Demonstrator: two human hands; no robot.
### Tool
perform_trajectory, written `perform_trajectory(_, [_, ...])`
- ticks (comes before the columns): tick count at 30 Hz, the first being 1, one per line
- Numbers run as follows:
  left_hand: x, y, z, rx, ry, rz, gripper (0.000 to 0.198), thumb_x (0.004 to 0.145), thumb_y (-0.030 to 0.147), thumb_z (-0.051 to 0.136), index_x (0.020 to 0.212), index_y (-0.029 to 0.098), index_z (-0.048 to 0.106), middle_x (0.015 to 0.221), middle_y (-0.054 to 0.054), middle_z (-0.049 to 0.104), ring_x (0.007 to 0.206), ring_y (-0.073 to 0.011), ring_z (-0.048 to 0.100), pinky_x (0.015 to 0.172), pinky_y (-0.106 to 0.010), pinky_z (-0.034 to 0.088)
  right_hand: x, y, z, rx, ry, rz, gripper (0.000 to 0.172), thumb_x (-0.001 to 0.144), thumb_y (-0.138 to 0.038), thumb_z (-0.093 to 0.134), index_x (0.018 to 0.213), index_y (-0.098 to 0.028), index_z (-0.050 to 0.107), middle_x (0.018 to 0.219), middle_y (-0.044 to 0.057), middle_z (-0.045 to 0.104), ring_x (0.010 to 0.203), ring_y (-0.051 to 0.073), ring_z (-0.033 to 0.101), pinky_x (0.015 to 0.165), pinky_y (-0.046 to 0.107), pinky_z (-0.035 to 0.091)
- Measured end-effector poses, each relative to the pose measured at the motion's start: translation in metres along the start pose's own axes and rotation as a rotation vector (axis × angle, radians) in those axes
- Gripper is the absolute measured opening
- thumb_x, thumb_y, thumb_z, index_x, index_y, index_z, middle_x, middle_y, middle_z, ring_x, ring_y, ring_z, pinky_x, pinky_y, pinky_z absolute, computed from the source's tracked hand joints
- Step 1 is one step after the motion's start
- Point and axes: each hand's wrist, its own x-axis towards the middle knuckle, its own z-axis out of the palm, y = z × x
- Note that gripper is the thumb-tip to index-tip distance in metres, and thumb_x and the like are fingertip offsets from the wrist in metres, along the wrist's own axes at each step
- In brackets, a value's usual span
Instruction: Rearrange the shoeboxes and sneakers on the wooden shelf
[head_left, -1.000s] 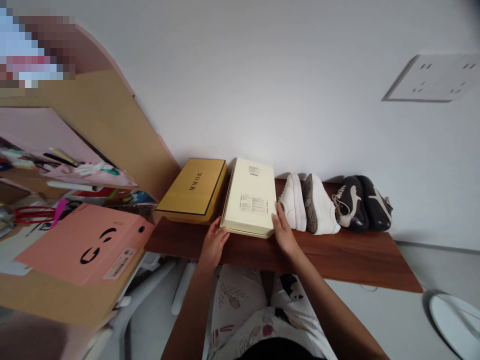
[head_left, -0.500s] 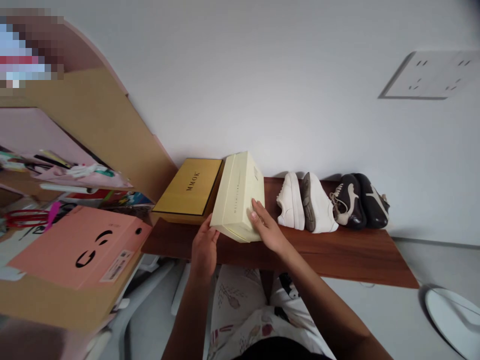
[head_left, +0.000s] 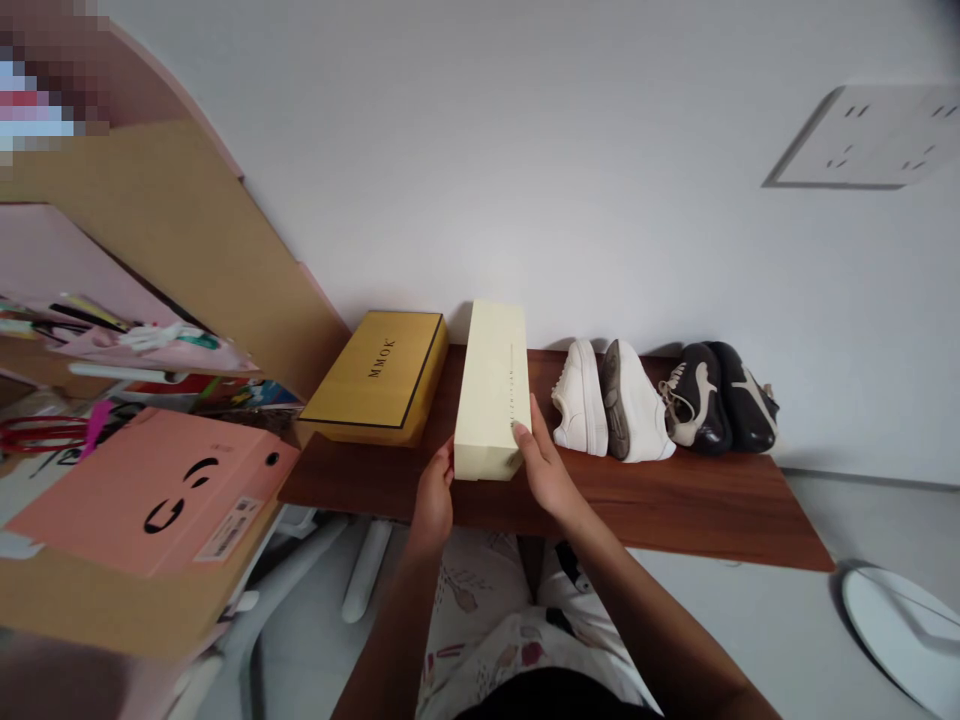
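Observation:
A pale cream box (head_left: 491, 390) stands on its narrow side on the dark wooden shelf, held between both hands. My left hand (head_left: 436, 495) grips its near left corner, with the fingers partly hidden behind it. On its right side is my right hand (head_left: 546, 465), the thumb pressed on the top near the printed letters. To the left lies a yellow MMOK box (head_left: 375, 375) with a black edge, apart from the cream one. White sneakers (head_left: 581, 400) sit just right of my right hand.
Black and beige shoes (head_left: 701, 400) stand farther right on the wooden shelf (head_left: 675, 510). At the left, a pink box (head_left: 150, 490) lies on a light wooden desk (head_left: 112, 610). A wall with a socket panel (head_left: 870, 140) rises behind.
The cream box has turned from its tilted, slanting pose to a straighter one and shifted right, away from the yellow box. My left hand has moved right with it.

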Motion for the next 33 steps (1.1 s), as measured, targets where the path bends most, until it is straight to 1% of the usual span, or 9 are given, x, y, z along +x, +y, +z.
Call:
perform_trajectory(3, [0.004, -0.017, -0.001, 0.009, 0.058, -0.07, 0.039, 0.083, 0.041, 0.057, 0.114, 0.019, 0.067, 0.129, -0.011, 0.065, 0.127, -0.0256, 0.055, 0.106, -0.042, 0.042, -0.002, 0.002, -0.011, -0.002, 0.042, -0.013, 0.079, 0.093, -0.066, 0.04, 0.158, -0.028, 0.013, 0.165, 0.0, 0.014, 0.152, 0.02, 0.013, 0.124, 0.043, 0.009])
perform_trajectory(5, [0.001, -0.019, 0.002, -0.052, 0.094, -0.152, 0.034, 0.083, 0.037, 0.062, 0.112, 0.02, 0.066, 0.126, -0.01, 0.066, 0.123, -0.0234, 0.058, 0.103, -0.04, 0.045, -0.004, 0.005, -0.019, -0.024, 0.081, -0.033, 0.077, 0.094, -0.065, 0.039, 0.157, -0.029, 0.017, 0.165, -0.001, 0.014, 0.152, 0.02, 0.012, 0.124, 0.043, 0.009])
perform_trajectory(9, [-0.007, -0.006, 0.01, -0.187, 0.119, -0.252, 0.025, 0.084, 0.034, 0.067, 0.104, 0.019, 0.065, 0.118, -0.011, 0.069, 0.116, -0.0215, 0.062, 0.099, -0.038, 0.048, -0.006, 0.012, -0.031, -0.063, 0.102, -0.097, 0.065, 0.095, -0.064, 0.038, 0.15, -0.028, 0.039, 0.159, 0.002, 0.033, 0.148, 0.022, 0.027, 0.123, 0.043, 0.016])
perform_trajectory(12, [-0.012, 0.008, 0.009, -0.197, 0.149, -0.197, 0.027, 0.083, 0.034, 0.07, 0.105, 0.022, 0.063, 0.124, -0.009, 0.066, 0.121, -0.0226, 0.059, 0.098, -0.043, 0.049, -0.006, 0.02, -0.034, -0.077, 0.11, -0.107, 0.063, 0.094, -0.065, 0.041, 0.144, -0.028, 0.049, 0.154, 0.004, 0.042, 0.146, 0.023, 0.033, 0.122, 0.045, 0.02])
perform_trajectory(16, [-0.016, 0.019, 0.006, -0.128, 0.168, -0.093, 0.037, 0.081, 0.034, 0.073, 0.114, 0.023, 0.06, 0.129, -0.011, 0.063, 0.122, -0.0233, 0.058, 0.098, -0.044, 0.049, -0.01, 0.032, -0.033, -0.079, 0.121, -0.03, 0.064, 0.091, -0.067, 0.043, 0.143, -0.03, 0.05, 0.157, 0.002, 0.036, 0.148, 0.025, 0.028, 0.123, 0.048, 0.018])
perform_trajectory(21, [-0.014, 0.016, 0.006, 0.056, 0.208, 0.086, 0.054, 0.079, 0.037, 0.076, 0.126, 0.02, 0.056, 0.126, -0.013, 0.063, 0.115, -0.0217, 0.062, 0.103, -0.04, 0.046, -0.015, 0.036, -0.028, -0.072, 0.1, 0.127, 0.072, 0.092, -0.069, 0.039, 0.15, -0.026, 0.041, 0.159, 0.005, 0.032, 0.148, 0.026, 0.028, 0.123, 0.048, 0.017])
perform_trajectory(24, [-0.011, 0.014, 0.006, 0.166, 0.216, 0.193, 0.06, 0.078, 0.04, 0.076, 0.13, 0.019, 0.055, 0.124, -0.013, 0.064, 0.112, -0.0221, 0.063, 0.104, -0.039, 0.046, -0.014, 0.04, -0.023, -0.054, 0.063, 0.127, 0.072, 0.092, -0.069, 0.04, 0.15, -0.027, 0.039, 0.157, 0.004, 0.036, 0.148, 0.026, 0.029, 0.123, 0.048, 0.018])
perform_trajectory(28, [-0.004, 0.014, 0.005, 0.293, 0.231, 0.234, 0.061, 0.079, 0.041, 0.074, 0.132, 0.018, 0.055, 0.123, -0.014, 0.065, 0.112, -0.0235, 0.063, 0.102, -0.039, 0.047, -0.01, 0.054, -0.017, -0.015, 0.031, 0.075, 0.073, 0.092, -0.069, 0.04, 0.15, -0.026, 0.04, 0.156, 0.004, 0.04, 0.147, 0.024, 0.031, 0.123, 0.046, 0.02])
perform_trajectory(33, [0.004, 0.009, 0.005, 0.374, 0.231, 0.263, 0.059, 0.083, 0.042, 0.07, 0.134, 0.018, 0.053, 0.128, -0.015, 0.063, 0.114, -0.0245, 0.063, 0.101, -0.038, 0.048, -0.003, 0.073, -0.014, -0.045, 0.062, 0.176, 0.086, 0.088, -0.075, 0.038, 0.155, -0.021, 0.029, 0.162, 0.005, 0.025, 0.151, 0.023, 0.018, 0.124, 0.043, 0.01])
